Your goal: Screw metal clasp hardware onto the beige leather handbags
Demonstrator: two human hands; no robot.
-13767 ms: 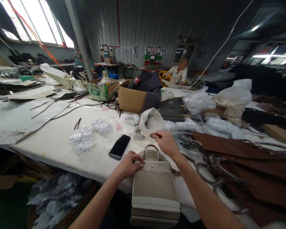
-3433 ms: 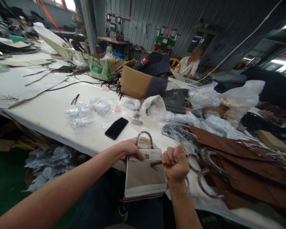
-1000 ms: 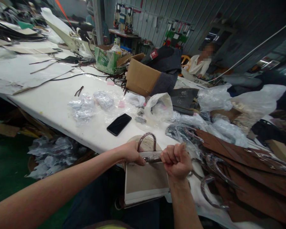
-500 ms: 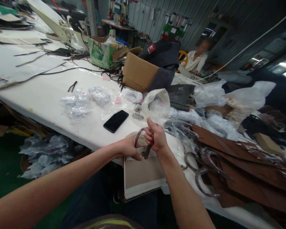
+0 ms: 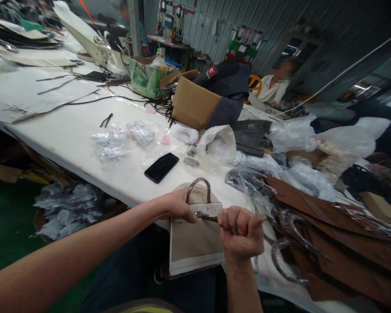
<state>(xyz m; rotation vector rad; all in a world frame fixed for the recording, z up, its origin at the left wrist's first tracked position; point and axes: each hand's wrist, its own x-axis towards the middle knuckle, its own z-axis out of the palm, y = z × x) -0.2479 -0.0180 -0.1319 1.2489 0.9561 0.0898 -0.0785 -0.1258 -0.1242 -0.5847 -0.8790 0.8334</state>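
Note:
A beige handbag [image 5: 195, 245] with pale edging stands at the table's front edge, close to my body. Its arched brown handle [image 5: 209, 184] rises from the top. My left hand [image 5: 179, 205] grips the bag's upper left corner, the thumb beside a small metal fitting [image 5: 198, 214]. From that fitting a thin dark brown strap [image 5: 211, 218] runs to the right into my right hand [image 5: 241, 232]. That hand is a fist closed round the strap's end, in front of the bag's right side. The strap looks taut.
A black phone [image 5: 162, 167] and crumpled clear plastic [image 5: 111, 143] lie on the white table [image 5: 78, 126]. Brown leather pieces [image 5: 309, 217] with wrapped handles are piled at the right. A cardboard box [image 5: 193, 102] stands behind; a person [image 5: 273, 89] sits further back.
My right hand has moved right and down from the handle area, drawing the brown strap out sideways. The handle now shows fully. My left hand stays on the bag's corner.

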